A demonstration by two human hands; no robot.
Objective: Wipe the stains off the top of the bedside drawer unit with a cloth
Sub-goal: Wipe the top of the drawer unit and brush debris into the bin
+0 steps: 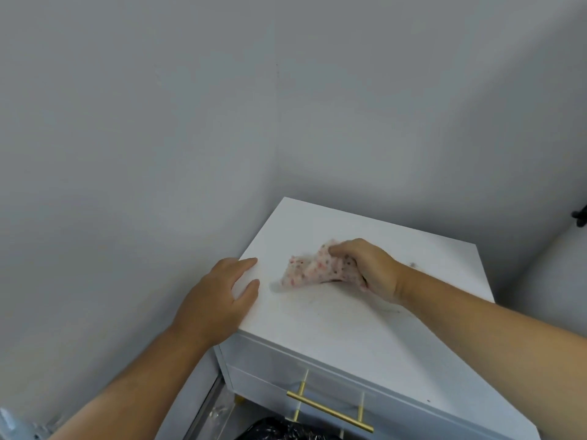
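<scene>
Right hand [368,268] is clenched on a crumpled speckled cloth [313,268], pressing it onto the top of the white bedside drawer unit [333,331], roughly mid-surface w/ the loose end trailing left. Left hand [219,300] grasps nothing: it lies flat w/ fingers spread over the unit's left edge, near the cloth but apart from it. Unit sits in a corner btwn grey walls [158,122]. Front drawer carries a gold bar handle [330,409]. Faint smudges [317,300] show on the top in front of the cloth; small dark stain [413,265] sits just beyond the right wrist.
</scene>
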